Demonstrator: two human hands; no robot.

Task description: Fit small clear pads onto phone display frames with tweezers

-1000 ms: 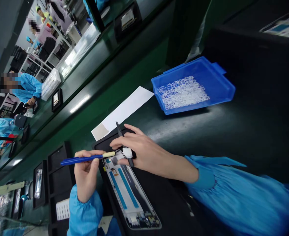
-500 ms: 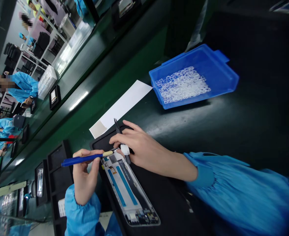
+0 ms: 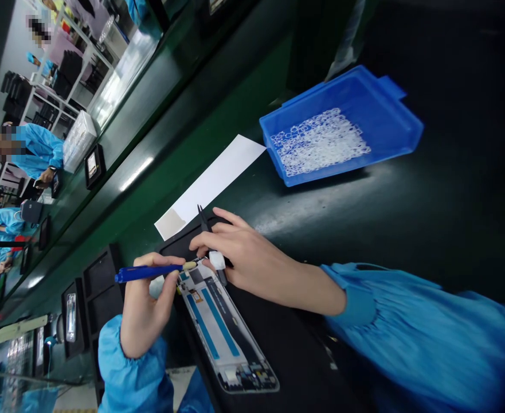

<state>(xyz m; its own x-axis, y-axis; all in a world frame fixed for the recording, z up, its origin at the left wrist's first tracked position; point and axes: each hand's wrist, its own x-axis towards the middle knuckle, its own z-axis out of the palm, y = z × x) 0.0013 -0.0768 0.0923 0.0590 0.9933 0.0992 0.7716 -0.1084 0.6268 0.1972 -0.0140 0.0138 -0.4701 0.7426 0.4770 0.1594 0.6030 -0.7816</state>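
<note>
My left hand pinches a blue pen-shaped tool with a cream tip. The tip meets the upper end of an opened phone, whose inside shows two blue strips and small circuit parts. Over that same end lies my right hand, closed around black tweezers that point away from the phone. A small white piece sits by its fingers; what it is I cannot make out. Beneath the phone is a black tray. My right fingertips partly cover the phone's top edge.
A blue bin of small white rings stands beyond my right hand. Nearby lies a white paper strip. An empty-looking compartmented black tray is at left. Across the line sits a co-worker in a blue smock.
The blue tool has shifted slightly right and up, its tip now over the phone's top corner. My left wrist has swung a little left. My right hand stays almost still.
</note>
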